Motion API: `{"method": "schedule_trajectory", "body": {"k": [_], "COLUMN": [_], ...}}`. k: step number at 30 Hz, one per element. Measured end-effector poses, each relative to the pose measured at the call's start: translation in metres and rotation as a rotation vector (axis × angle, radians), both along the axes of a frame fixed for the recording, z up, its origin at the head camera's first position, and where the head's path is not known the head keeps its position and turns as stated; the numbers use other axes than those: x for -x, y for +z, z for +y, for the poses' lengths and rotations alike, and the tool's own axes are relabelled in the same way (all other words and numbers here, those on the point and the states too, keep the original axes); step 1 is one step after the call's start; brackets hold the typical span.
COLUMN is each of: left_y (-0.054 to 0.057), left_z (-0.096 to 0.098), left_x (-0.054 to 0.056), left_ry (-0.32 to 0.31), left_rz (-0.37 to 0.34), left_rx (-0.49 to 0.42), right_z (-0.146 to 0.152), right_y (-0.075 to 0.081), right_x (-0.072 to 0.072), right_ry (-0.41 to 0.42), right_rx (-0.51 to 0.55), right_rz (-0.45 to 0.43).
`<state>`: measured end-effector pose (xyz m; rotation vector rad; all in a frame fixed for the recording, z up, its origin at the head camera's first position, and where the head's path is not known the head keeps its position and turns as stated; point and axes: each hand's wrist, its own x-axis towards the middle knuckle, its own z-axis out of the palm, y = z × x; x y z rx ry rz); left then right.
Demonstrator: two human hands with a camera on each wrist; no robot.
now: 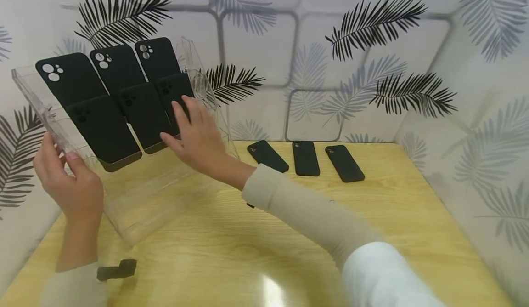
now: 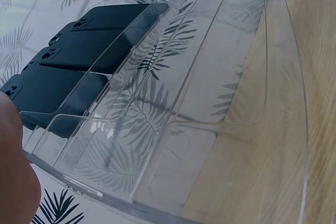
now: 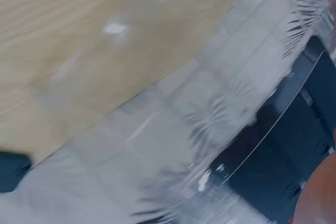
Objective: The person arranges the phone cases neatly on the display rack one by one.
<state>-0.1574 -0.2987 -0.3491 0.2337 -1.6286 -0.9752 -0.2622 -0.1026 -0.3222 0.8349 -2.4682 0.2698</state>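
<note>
Our left hand [image 1: 72,183] clasped the clear rack [image 1: 35,100] at its nine o'clock edge while our right hand [image 1: 198,137], fingers loosely spread, gripped nothing over black cases [image 1: 142,114] toward ten o'clock, where we judged light pressure best.

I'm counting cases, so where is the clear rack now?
In the head view, the clear rack is on the left, its left edge gripped by the left hand, with black phone cases in it.

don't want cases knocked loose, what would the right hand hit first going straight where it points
Probably the lower right phone case in the clear rack: the right hand overlaps it in the head view, though depth is unclear.
</note>
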Motion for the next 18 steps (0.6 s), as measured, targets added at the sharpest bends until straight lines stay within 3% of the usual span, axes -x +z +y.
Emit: {"method": "schedule_trajectory", "body": {"k": [3,10,18], "left_y": [0.0,0.0,-0.002], "left_z": [0.001,0.002,0.001], "left_x": [-0.001,-0.001,0.0], "left_ry": [-0.005,-0.001,0.005], "left_rz": [0.007,0.005,0.004], "left_rx": [0.0,0.005,0.001], "right_z": [0.032,0.104,0.179], "right_y": [-0.008,-0.037,-0.066], "right_x": [0.01,0.032,0.049], "right_ry": [0.003,0.013,-0.072], "right_rx": [0.063,0.177,0.221], "right_rz": [-0.099,-0.195,-0.309]}}
